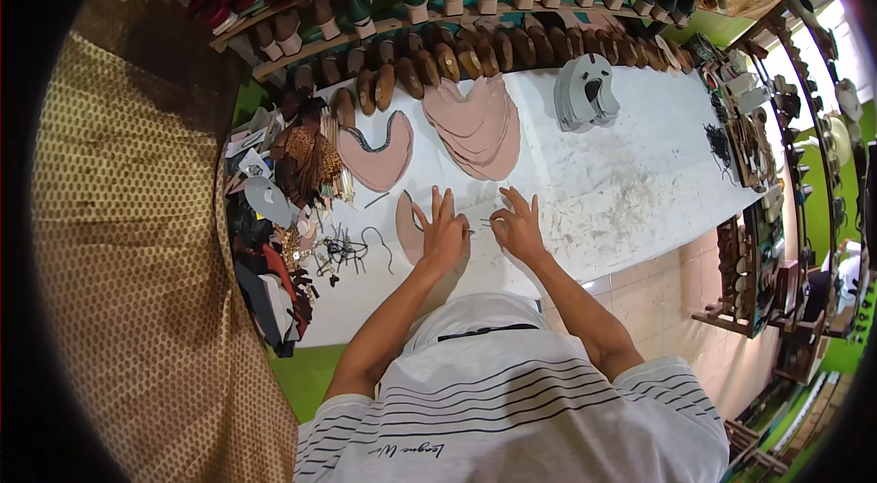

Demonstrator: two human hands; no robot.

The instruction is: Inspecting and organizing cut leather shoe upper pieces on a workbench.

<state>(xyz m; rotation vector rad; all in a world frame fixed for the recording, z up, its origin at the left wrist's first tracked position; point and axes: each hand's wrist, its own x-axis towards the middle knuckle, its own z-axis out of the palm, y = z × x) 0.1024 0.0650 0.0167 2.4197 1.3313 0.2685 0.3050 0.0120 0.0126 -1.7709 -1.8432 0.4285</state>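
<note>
The white shirt [512, 401] bears perhaps navy stripes [493, 383].

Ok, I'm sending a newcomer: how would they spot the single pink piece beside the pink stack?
On the white table, find the pink stack near its far edge. Just left, untouched, lies the single pink piece, its notch edged with dark trim; the stack shows none.

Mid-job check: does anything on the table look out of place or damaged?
Mostly untidiness: a black tangle lies loose left of the left hand, looking unsorted, and dark smudges mar the white tabletop right of the right hand. The left hand partly covers one pink piece, so I can't judge that.
</note>
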